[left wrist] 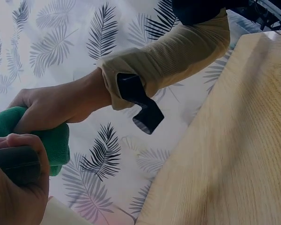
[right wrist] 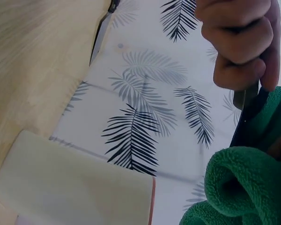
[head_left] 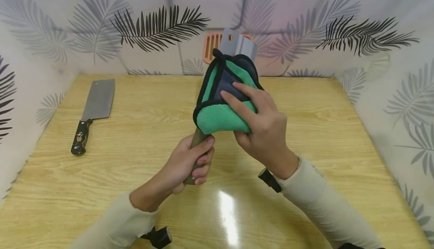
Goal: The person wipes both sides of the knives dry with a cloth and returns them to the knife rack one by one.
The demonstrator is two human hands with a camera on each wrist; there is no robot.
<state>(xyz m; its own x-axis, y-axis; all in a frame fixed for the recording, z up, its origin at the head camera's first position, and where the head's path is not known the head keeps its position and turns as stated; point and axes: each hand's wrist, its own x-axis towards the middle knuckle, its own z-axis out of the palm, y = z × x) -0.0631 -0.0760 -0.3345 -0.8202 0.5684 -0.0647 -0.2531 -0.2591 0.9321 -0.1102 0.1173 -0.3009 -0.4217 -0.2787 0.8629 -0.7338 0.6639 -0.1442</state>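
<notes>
My left hand [head_left: 184, 162] grips the olive handle [head_left: 198, 139] of a cleaver, holding it raised and tilted away from me. The end of its broad grey blade [head_left: 228, 41], with a small hole, shows past a green cloth with dark panels and black trim [head_left: 220, 119]. My right hand [head_left: 266, 126] holds this cloth folded around the blade, two fingers pressing on top and the thumb underneath. Most of the blade is hidden by the cloth. In the right wrist view the cloth [right wrist: 243, 180] curls thickly beside the left hand [right wrist: 239, 42].
A second cleaver [head_left: 98, 100] with a dark patterned handle lies on the left of the wooden table [head_left: 152, 109]. Behind the cloth stands a pale knife holder [right wrist: 75, 183] with an orange slotted top [head_left: 208, 49]. Leaf-patterned fabric [head_left: 84, 34] surrounds the table.
</notes>
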